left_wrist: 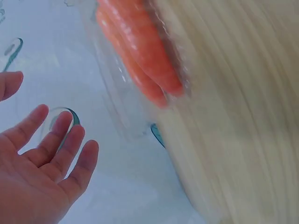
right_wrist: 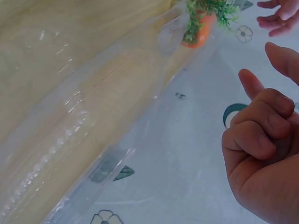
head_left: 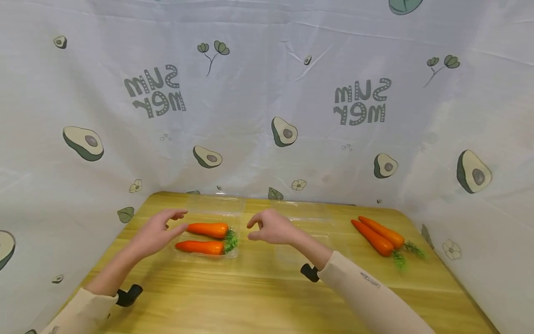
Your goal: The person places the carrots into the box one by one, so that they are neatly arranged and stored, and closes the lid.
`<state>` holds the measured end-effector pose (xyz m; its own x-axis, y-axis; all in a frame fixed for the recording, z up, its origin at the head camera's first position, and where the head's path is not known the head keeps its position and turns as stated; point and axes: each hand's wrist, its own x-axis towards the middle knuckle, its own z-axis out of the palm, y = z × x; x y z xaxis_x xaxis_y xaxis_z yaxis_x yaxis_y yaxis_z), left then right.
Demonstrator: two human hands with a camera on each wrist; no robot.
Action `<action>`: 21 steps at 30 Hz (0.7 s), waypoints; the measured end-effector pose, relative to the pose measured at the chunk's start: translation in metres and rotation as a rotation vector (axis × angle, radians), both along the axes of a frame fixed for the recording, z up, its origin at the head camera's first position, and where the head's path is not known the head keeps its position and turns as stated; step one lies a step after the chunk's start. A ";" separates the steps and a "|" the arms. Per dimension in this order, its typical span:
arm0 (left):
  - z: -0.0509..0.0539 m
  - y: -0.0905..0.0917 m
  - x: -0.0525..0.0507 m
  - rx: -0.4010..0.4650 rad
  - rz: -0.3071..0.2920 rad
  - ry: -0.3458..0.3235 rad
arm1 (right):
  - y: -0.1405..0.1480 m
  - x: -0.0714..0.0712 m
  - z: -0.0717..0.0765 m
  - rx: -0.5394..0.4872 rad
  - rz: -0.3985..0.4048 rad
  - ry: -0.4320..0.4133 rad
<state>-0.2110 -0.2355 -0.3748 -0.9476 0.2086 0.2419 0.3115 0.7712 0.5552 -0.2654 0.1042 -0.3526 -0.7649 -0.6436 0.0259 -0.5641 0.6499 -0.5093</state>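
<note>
Two orange carrots with green tops, upper [head_left: 208,229] and lower [head_left: 200,247], lie side by side in a clear plastic container [head_left: 233,254] with its lid raised behind. My left hand [head_left: 154,234] hovers at their pointed ends, fingers spread and holding nothing; the left wrist view shows its palm [left_wrist: 46,163] beside the carrots [left_wrist: 145,46]. Between this container and a second clear one [head_left: 302,254], my right hand [head_left: 273,227] is in the air. It holds nothing; in the right wrist view this hand [right_wrist: 261,130] has several fingers curled, with thumb and index finger apart.
At the right of the wooden table [head_left: 233,297] lie two more carrots, one [head_left: 372,237] beside the other [head_left: 384,233], outside the containers. A pale curtain [head_left: 250,93] with avocado prints surrounds the table at the back and sides.
</note>
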 end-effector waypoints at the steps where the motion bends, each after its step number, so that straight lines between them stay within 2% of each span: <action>1: 0.001 0.003 0.001 0.016 0.000 0.006 | 0.003 0.000 0.000 -0.006 -0.009 -0.002; 7: 0.007 0.025 0.007 0.069 -0.038 0.043 | 0.024 0.002 -0.003 -0.040 -0.067 -0.014; 14: 0.012 0.048 0.015 0.104 -0.114 0.032 | 0.051 0.001 -0.009 -0.116 -0.138 -0.026; 21: 0.014 0.072 0.019 0.107 -0.181 0.013 | 0.076 0.002 -0.013 -0.132 -0.196 -0.045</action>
